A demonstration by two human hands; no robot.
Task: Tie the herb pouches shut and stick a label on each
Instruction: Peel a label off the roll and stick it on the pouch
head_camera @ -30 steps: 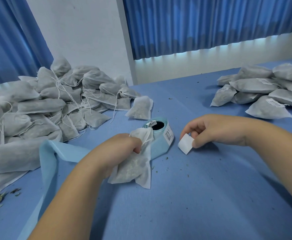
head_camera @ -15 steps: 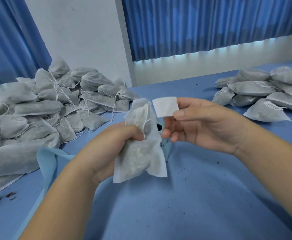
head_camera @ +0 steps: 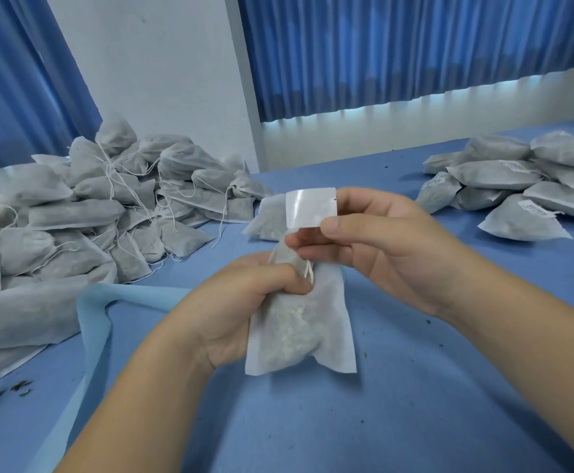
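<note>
Pinched between the right hand (head_camera: 381, 247)'s thumb and fingers, a blank white label (head_camera: 311, 208) stands just above the herb pouch (head_camera: 299, 326), which the left hand (head_camera: 244, 302) grips by its neck over the blue table (head_camera: 347, 421); unlabelled pouches (head_camera: 91, 206) lie piled left, labelled pouches (head_camera: 524, 186) right

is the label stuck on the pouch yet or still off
Off. The right hand pinches the label above the pouch, which the left hand grips by its neck; no label shows on it.
</note>
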